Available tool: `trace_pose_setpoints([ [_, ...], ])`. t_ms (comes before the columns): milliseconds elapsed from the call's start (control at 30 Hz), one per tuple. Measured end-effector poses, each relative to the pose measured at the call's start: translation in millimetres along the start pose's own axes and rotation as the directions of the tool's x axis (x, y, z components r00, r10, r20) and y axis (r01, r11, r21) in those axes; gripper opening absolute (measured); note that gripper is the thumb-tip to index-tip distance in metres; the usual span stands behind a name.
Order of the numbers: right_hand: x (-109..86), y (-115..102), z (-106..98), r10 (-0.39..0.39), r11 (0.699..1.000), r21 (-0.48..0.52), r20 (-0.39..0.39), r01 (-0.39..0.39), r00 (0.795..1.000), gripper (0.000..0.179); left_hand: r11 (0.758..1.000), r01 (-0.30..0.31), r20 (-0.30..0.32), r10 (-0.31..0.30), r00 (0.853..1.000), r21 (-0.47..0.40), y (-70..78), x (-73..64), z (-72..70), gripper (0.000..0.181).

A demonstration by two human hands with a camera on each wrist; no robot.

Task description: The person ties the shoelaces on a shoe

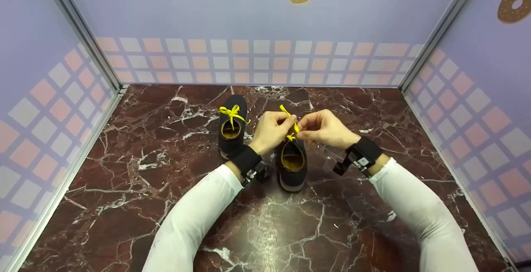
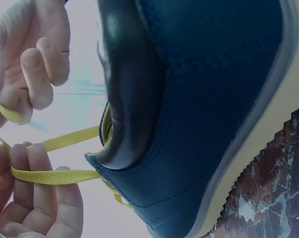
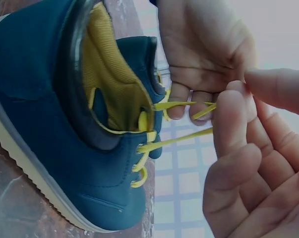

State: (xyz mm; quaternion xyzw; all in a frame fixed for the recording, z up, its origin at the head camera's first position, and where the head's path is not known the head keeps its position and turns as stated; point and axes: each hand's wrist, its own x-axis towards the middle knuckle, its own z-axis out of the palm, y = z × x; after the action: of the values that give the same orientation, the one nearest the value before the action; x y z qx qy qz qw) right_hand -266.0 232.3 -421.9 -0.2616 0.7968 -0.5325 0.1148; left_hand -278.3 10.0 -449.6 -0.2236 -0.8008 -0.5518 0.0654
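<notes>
A dark shoe (image 1: pixel 293 180) with a yellow lining stands on the tabletop, heel toward me. Its yellow shoelace (image 2: pixel 60 176) runs from the eyelets up to both hands, held above the tongue. My left hand (image 1: pixel 271 129) pinches the lace between thumb and fingers. My right hand (image 1: pixel 325 129), close beside it, pinches another stretch of the same lace. In the right wrist view the two lace strands (image 3: pixel 181 140) are drawn out toward the fingers, and the fingertips partly hide where they meet.
To the left stands a second dark shoe (image 1: pixel 236 102), its yellow lace (image 1: pixel 230 113) tied in a bow. The dark red marbled tabletop (image 1: pixel 145 205) is enclosed by a patterned back wall (image 1: pixel 249 23) and side walls.
</notes>
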Motion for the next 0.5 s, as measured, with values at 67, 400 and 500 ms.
trace_pose_setpoints([
  [67,1.6,3,2,-0.009,1.0,-0.006,-0.005,0.009,1.0,0.016,1.0,-0.005,-0.007,0.005,1.0,0.006,0.0,0.5,-0.6,0.042],
  [400,7.8,18,11,-0.034,0.998,-0.051,-0.097,0.029,0.995,0.011,1.0,0.0,-0.037,0.0,0.999,-0.005,-1.6,0.5,-1.8,0.04],
  [500,10.9,23,14,-0.037,0.996,-0.089,-0.131,0.026,0.991,0.01,1.0,0.003,-0.031,-0.004,1.0,-0.019,-1.9,-0.3,-1.6,0.038],
])
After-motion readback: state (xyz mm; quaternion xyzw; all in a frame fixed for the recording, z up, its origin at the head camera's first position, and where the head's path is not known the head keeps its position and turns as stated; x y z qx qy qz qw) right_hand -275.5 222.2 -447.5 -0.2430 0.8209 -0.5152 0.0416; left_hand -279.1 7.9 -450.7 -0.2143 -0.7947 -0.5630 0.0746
